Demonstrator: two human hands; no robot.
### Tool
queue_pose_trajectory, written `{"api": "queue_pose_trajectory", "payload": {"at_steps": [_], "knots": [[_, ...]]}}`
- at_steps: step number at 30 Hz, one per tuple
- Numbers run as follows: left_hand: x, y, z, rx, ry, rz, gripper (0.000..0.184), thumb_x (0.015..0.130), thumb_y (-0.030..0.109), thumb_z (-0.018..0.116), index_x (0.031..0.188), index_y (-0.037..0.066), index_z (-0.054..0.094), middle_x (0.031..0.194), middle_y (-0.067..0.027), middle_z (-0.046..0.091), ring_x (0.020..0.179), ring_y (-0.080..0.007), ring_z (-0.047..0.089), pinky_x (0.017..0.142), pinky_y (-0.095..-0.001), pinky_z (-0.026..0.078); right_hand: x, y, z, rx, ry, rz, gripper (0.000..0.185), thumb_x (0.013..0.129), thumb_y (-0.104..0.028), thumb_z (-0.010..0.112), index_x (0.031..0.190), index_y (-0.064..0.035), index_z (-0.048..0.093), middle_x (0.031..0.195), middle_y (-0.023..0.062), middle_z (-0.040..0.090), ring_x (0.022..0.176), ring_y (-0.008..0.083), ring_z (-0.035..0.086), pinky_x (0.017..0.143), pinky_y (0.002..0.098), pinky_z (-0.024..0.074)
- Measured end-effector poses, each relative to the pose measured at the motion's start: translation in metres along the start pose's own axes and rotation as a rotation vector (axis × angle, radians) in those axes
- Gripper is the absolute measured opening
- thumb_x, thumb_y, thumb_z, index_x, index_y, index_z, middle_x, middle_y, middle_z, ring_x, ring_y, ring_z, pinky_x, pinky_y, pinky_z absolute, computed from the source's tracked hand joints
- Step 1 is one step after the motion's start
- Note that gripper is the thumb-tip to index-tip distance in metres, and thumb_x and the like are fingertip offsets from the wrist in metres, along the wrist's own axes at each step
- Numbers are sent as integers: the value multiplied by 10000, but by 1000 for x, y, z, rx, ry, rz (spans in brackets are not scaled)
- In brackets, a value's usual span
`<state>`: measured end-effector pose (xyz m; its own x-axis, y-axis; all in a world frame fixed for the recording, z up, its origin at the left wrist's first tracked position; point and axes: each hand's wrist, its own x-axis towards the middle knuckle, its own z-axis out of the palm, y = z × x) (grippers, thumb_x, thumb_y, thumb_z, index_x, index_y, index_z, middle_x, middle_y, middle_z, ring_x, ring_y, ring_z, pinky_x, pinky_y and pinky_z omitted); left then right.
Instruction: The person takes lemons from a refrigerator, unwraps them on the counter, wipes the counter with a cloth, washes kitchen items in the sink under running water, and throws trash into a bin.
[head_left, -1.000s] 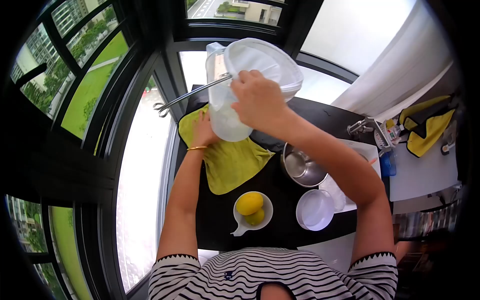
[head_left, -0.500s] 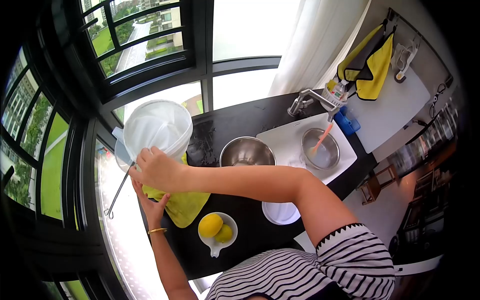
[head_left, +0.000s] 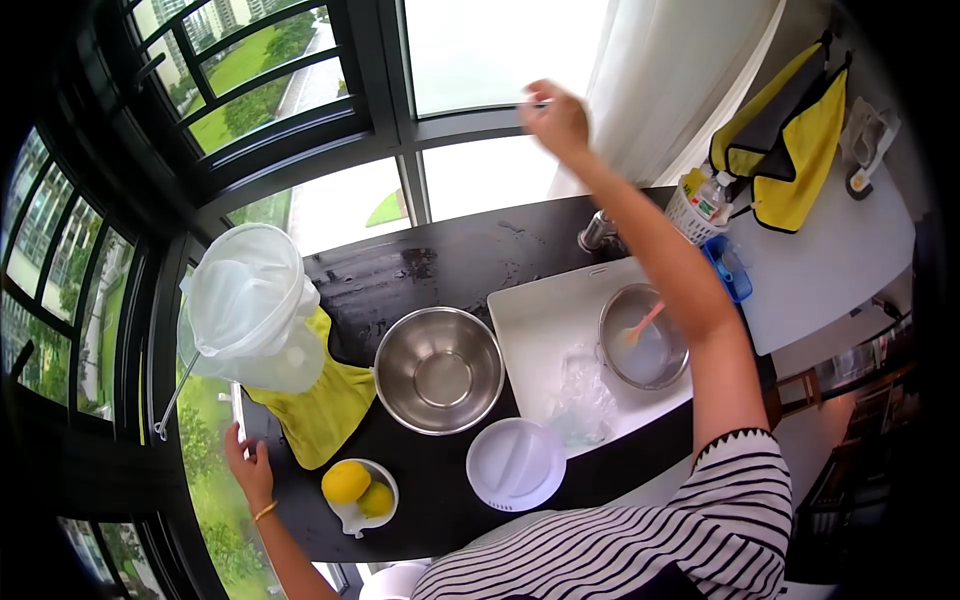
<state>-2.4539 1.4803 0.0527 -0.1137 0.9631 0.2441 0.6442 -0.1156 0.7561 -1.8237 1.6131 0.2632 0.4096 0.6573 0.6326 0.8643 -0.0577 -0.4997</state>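
Note:
My left hand (head_left: pixel 250 468) hovers by the counter's left edge, fingers apart and holding nothing. Raised in front of the window, my right hand (head_left: pixel 558 122) has loosely bent, parted fingers with nothing visible in them. A white mesh strainer bag (head_left: pixel 245 290) on a ring with a long thin handle rests over a translucent container (head_left: pixel 292 365). Under the container lies a yellow-green cloth (head_left: pixel 322 415). Near my left hand is a small white bowl (head_left: pixel 392 487) with two yellow fruits, apparently lemons (head_left: pixel 346 481). A steel bowl (head_left: pixel 440 370) stands mid-counter, its inside bare.
A white sink (head_left: pixel 530 330) holds a steel pot (head_left: pixel 640 375) of cloudy liquid with a pink-handled utensil, plus clear plastic (head_left: pixel 585 395). My right forearm partly covers the faucet (head_left: pixel 598 232). A white lid (head_left: pixel 515 465) lies near my body. Yellow-grey towels (head_left: pixel 790 150) hang at right.
Both hands have left the strainer handle. My right hand has swung up and right toward the window; my left has dropped down and left. The strainer stays on the container.

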Motion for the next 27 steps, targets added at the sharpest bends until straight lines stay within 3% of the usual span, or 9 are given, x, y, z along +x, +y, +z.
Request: {"api": "queue_pose_trajectory", "payload": {"at_steps": [4,6,7,8,11,13,19,20,27], "knots": [[-83,9,-29,149,168,-42,434,775,-5,563,1202,28,489,1259,-107,454,769,-138,545,567,-213,433,115,164,-42,-244,78,326,308,740,-282,614,1029,-194,670,1014,109,645,940,278,604,855,355,473],[-129,4,-47,272,251,11,360,775,-17,544,1133,4,522,1220,-118,477,746,-126,552,556,-207,438,147,221,-50,-373,68,178,350,726,-305,639,1052,-181,667,1064,114,631,979,268,595,872,344,456],[-147,28,-54,253,251,-217,336,769,-20,547,1105,1,537,1198,-121,493,740,-137,559,549,-211,450,175,264,-43,-327,4,204,406,716,-323,655,1079,-142,654,1122,129,599,1018,261,574,883,342,446],[-164,39,-56,285,323,-253,317,764,-19,560,1080,4,554,1170,-120,509,755,-152,574,540,-216,470,205,306,-32,-355,-39,212,428,698,-363,619,1116,-272,632,1173,65,578,1072,240,546,938,382,407],[-200,49,-65,255,388,-394,328,739,-47,581,1062,8,560,1119,-127,536,787,-202,617,566,-232,525,257,348,0,-266,-10,-21,596,754,-359,606,1200,26,518,1223,201,523,1146,322,487,967,379,372],[-209,62,-63,314,393,-364,307,733,-56,576,1033,9,577,1101,-124,545,820,-207,614,587,-239,535,295,372,42,29,-13,-154,475,831,-235,562,1203,52,498,951,115,599,738,144,517,655,246,450],[-214,75,-44,247,412,-393,262,713,-35,592,967,27,608,1073,-141,573,723,-207,631,586,-265,515,189,68,67,-257,57,-659,234,791,-138,506,933,12,617,1008,201,604,929,324,583,818,441,476],[-216,73,-43,257,411,-365,253,714,-26,594,961,26,608,1078,-137,573,691,-203,628,593,-268,508,179,35,71,-435,5,-884,257,802,-132,496,969,23,615,1022,214,599,962,331,571,826,429,463],[-238,59,-49,273,403,-330,243,712,4,595,953,25,612,1071,-163,573,648,-200,620,614,-283,502,194,-92,173,-16,-139,-866,323,850,-230,495,1095,-37,581,1112,193,552,1015,362,515,891,426,408]]}}
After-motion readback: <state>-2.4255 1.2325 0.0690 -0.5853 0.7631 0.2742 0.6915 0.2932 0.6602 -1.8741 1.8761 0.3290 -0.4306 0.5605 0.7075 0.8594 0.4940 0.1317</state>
